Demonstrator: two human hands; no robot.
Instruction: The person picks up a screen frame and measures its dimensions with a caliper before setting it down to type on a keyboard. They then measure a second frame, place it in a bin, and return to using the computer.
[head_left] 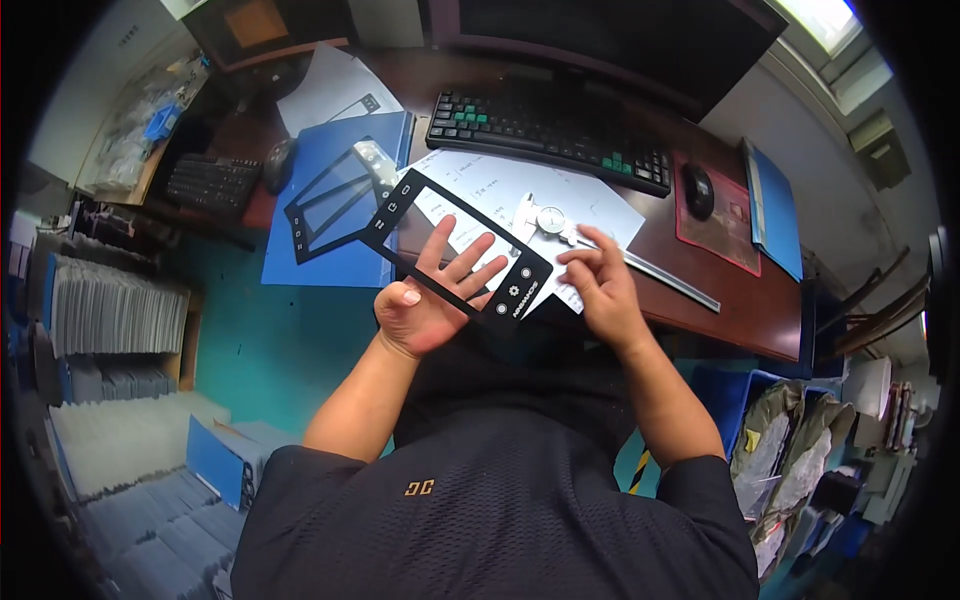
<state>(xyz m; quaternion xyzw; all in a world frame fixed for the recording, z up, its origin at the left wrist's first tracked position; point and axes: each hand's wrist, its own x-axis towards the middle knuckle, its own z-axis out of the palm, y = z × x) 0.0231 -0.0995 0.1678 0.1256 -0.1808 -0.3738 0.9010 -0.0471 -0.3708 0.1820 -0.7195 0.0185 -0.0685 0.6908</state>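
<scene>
The left hand point(425, 300) grasps a black-framed clear panel point(455, 243), fingers spread behind its window and thumb over the lower edge, holding it tilted above the desk point(740, 310) edge. The right hand point(598, 285) is released, its fingertips just beside the panel's end. I judge the panel could slip and fall to the floor, because only 1 hand supports it.

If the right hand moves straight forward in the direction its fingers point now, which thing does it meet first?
Probably the dial caliper lying on the white papers. The right hand points its fingers up-left toward it, fingertips already near the dial; depth is unclear, so they may pass just above it.
</scene>
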